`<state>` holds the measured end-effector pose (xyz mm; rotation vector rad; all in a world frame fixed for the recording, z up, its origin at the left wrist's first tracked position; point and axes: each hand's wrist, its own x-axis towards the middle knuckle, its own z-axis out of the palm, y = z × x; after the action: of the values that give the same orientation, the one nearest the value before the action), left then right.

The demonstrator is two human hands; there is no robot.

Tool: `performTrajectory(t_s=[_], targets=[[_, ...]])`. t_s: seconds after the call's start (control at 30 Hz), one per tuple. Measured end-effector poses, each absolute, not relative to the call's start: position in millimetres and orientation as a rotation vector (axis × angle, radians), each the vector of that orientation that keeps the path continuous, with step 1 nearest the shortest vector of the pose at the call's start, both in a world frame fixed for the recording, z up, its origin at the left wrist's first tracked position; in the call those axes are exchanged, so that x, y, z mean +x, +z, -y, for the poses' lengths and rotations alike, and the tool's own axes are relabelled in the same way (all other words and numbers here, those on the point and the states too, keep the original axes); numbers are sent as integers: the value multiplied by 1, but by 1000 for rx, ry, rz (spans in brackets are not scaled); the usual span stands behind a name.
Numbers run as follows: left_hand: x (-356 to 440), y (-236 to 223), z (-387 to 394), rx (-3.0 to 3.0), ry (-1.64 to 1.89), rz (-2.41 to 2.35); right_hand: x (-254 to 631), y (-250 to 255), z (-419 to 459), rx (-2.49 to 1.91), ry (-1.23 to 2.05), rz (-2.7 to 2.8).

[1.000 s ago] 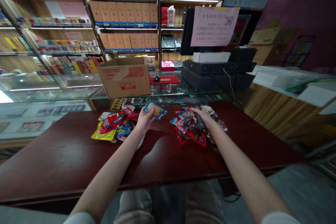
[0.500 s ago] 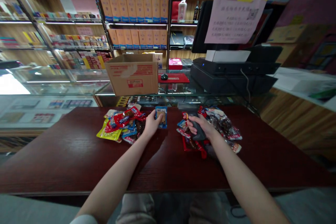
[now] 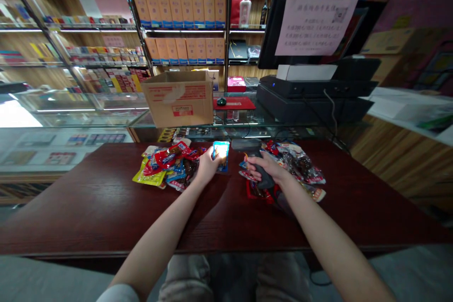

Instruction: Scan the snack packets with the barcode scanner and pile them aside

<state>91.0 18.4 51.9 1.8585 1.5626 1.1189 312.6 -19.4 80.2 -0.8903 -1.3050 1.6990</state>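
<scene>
My left hand pinches a small blue snack packet, upright above the table, and a bright light falls on its face. My right hand is wrapped around the grip of a dark barcode scanner, whose head points left at the packet. Left of my left hand lies a heap of snack packets in red, yellow, blue and clear wrapping. Another pile of shiny packets spreads under and beyond my right hand, partly hidden by it. Something red, partly covered, shows beneath the scanner.
The dark red-brown table ends near my knees. Behind it, an open cardboard box stands on a glass counter, beside a mouse on a red mat. A monitor with a paper notice rises at the right. Stocked shelves line the back.
The packet in my left hand has shifted slightly right and is now brightly lit. My right hand has turned the scanner so its head shows, aimed left at the packet.
</scene>
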Motion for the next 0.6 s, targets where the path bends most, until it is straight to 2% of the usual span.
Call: performTrajectory(t_s=[0.17, 0.27, 0.4, 0.6], targets=[[82, 56, -17, 2014, 1150, -1562, 322, 81, 28, -869, 1661, 1220], [63, 70, -16, 2066, 1151, -1849, 339, 80, 33, -851, 1632, 1167], [26, 88, -15, 2030, 947, -2375, 371, 81, 35, -858, 1583, 1092], [9, 79, -20, 2161, 653, -2621, 410, 78, 33, -873, 1470, 982]])
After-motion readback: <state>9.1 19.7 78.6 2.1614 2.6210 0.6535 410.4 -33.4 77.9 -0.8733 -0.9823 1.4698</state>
